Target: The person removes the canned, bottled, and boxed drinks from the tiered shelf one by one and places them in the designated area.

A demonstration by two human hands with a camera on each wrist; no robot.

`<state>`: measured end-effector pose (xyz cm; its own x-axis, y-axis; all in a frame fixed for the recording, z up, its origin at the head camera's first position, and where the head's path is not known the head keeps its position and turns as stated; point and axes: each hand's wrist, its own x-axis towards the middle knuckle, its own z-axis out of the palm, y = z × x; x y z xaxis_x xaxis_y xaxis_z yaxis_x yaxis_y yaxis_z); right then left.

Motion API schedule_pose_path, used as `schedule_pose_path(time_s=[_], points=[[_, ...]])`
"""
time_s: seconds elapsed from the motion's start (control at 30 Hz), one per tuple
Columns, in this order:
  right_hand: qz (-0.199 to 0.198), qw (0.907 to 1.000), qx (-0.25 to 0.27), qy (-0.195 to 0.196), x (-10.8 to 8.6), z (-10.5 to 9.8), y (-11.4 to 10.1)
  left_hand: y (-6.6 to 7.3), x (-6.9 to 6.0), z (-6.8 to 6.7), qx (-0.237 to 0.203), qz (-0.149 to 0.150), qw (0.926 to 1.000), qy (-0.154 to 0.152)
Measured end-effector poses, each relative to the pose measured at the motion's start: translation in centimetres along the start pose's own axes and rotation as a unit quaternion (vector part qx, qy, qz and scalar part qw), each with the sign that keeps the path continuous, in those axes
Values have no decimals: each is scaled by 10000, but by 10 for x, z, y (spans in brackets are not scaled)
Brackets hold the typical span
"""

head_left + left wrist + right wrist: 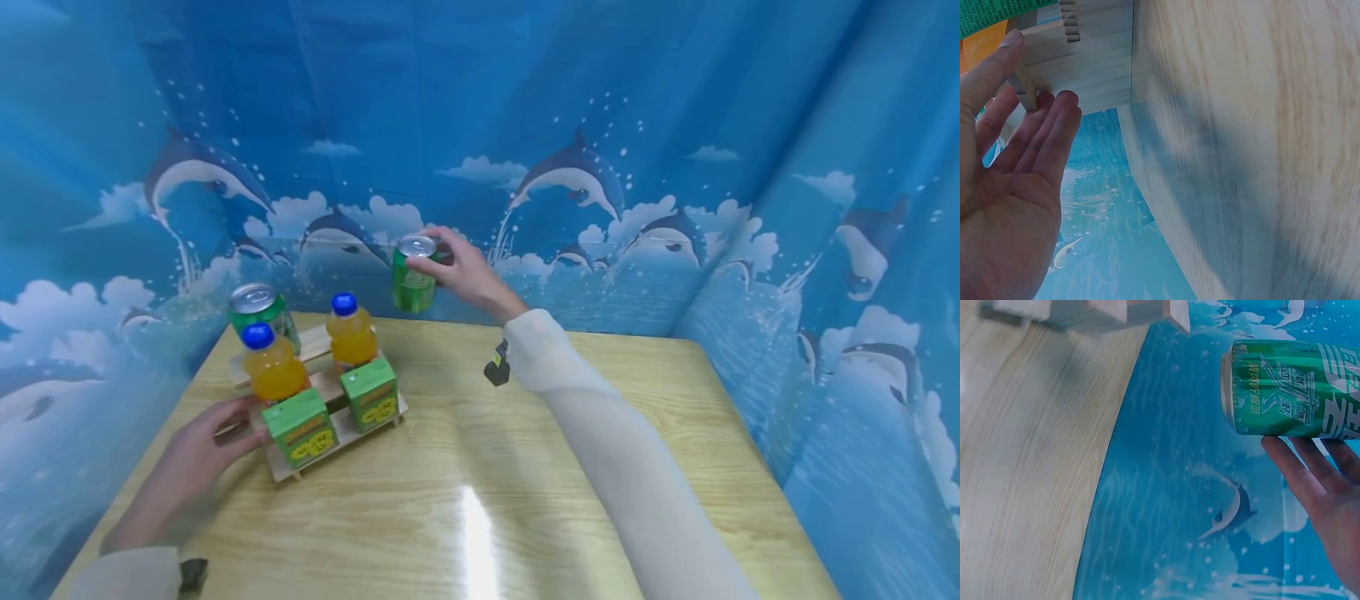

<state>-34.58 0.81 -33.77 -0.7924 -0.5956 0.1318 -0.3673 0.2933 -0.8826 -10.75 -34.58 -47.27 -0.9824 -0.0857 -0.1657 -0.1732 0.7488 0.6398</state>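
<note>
My right hand [474, 275] grips a green drink can [413, 285] in the air, behind and to the right of a stepped wooden rack [346, 426]. In the right wrist view, the can's printed side and metal end show above my fingers. At the rack's left side, my left hand [197, 457] holds its edge between thumb and fingers, as the left wrist view shows. Another green can [258, 310] stands on the rear step. Two orange drink bottles [276, 372] with blue caps occupy the middle. Two green drink cartons [303, 431] stand on the front step.
The rack stands on the left part of a wood-grain table [555, 467], near its back left corner. A blue curtain [450, 108] printed with dolphins hangs behind the table and along both sides.
</note>
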Motion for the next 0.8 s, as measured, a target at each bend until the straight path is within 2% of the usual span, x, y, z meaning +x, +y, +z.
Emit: schedule_pose_path(time_s=[0.23,0.53,0.8], points=[[230,9996,57,168,-13,-14,9,0,-1,0,19,-21,10000,-23],[378,9987,191,267,-31,-34,21,-1,-1,-2,35,39,10000,-28],[462,9980,222,376,-47,-50,33,-1,-1,-1,-23,-43,10000,-53]])
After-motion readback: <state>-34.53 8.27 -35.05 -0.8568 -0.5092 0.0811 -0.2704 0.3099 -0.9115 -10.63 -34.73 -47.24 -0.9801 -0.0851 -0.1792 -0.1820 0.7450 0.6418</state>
